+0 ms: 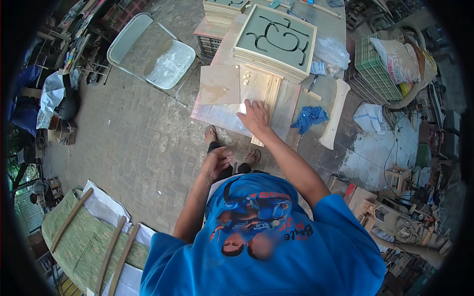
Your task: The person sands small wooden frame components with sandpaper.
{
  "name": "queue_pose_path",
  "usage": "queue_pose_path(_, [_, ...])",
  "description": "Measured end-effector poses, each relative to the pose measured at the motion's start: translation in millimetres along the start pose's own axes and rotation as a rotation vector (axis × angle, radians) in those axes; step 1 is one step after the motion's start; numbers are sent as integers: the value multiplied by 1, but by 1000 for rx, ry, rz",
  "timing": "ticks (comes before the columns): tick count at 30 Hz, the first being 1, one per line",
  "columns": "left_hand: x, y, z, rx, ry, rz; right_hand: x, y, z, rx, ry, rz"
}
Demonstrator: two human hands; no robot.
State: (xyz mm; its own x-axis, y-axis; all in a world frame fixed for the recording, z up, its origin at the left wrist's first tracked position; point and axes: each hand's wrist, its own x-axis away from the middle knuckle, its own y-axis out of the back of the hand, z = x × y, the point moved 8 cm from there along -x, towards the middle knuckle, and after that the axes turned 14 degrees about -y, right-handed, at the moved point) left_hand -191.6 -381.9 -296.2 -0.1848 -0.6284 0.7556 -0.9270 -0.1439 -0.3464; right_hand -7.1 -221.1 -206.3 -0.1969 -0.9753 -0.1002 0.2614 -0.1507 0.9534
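Note:
My right hand (256, 117) lies over the near part of a bundle of long pale wooden strips (270, 96) on the table, fingers spread. Between its thumb and forefinger shows a small white thing (243, 107); I cannot make out its kind or whether the hand touches it. My left hand (216, 162) hangs in the air in front of my body, fingers loosely bent and apart, with nothing seen in it. A thin square board (217, 89) lies left of the strips, and several small wooden blocks (246, 78) sit between them.
Stacked framed panels (276, 37) with dark curved shapes stand behind the strips. A blue cloth (309, 118), a long pale wooden piece (335, 113) and a plastic bag (331, 53) are to the right. A folding chair (170, 61) stands left, green crates (377, 69) far right.

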Motion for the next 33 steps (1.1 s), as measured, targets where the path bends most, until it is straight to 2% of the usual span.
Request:
queue_pose_path(2, [14,8,-17,-6,-158,-89,-6,-28,-4,29,3,40])
queue_pose_path(3, [21,3,-20,-12,-150,-82,-4,-37,-7,58,-6,80])
queue_pose_path(4, [27,-2,-32,-75,-223,-96,-1,-23,-5,66,-18,78])
queue_pose_path(5, [31,-8,-44,-135,-299,-107,4,-4,-7,-75,-87,65])
queue_pose_path(6, [33,-18,-53,-166,-334,-76,7,16,-9,-215,-153,46])
queue_pose_path(7, [37,-34,-62,-164,-335,-58,13,27,-8,-204,-158,34])
queue_pose_path(9, [40,-74,-83,-124,-436,29,31,39,-21,-873,-389,81])
queue_pose_path(10, [35,-85,-86,-151,-469,65,41,46,-21,-867,-394,69])
queue_pose_path(12, [20,-98,-74,-99,-414,129,64,34,-19,-1325,-572,363])
queue_pose_path(13, [14,-104,-71,-50,-364,183,72,46,-13,-1371,-631,388])
queue_pose_path(15, [24,-117,-80,-219,-340,201,81,41,-20,-1236,-520,263])
queue_pose_path(16, [21,-120,-76,-85,-334,176,83,47,-21,-1143,-482,182])
queue_pose_path(17, [16,-121,-72,46,-322,159,86,44,-23,-1055,-569,267])
queue_pose_path(19, [17,-123,-83,34,-324,205,81,53,-16,-1172,-420,208])
queue_pose_path(20, [15,-122,-87,34,-324,214,80,53,-19,-1168,-420,199])
queue_pose_path(22, [20,-123,-122,-557,-774,180,80,56,-26,-1408,-661,243])
queue_pose_path(23, [17,-124,-121,-554,-763,182,79,62,-25,-1402,-672,245])
queue_pose_path(25, [39,-146,-150,-936,-1281,148,69,74,-13,-1411,-776,321])
queue_pose_path(26, [40,-152,-148,-976,-1274,152,65,70,-15,-1360,-613,324])
queue_pose_path(27, [34,-154,-142,-1049,-1263,146,60,70,-13,-1331,-550,365])
queue_pose_path(29, [36,-167,-147,-975,-1249,87,61,60,-16,-1629,-764,363])
queue_pose_path(30, [34,-172,-142,-971,-1243,65,62,64,-19,-1623,-761,387])
queue_pose_path(32, [40,-189,-140,-1120,-1384,-18,59,65,-22,-1724,-800,490])
queue_pose_path(33, [40,-193,-135,-1124,-1377,-45,59,64,-28,-1721,-794,519])
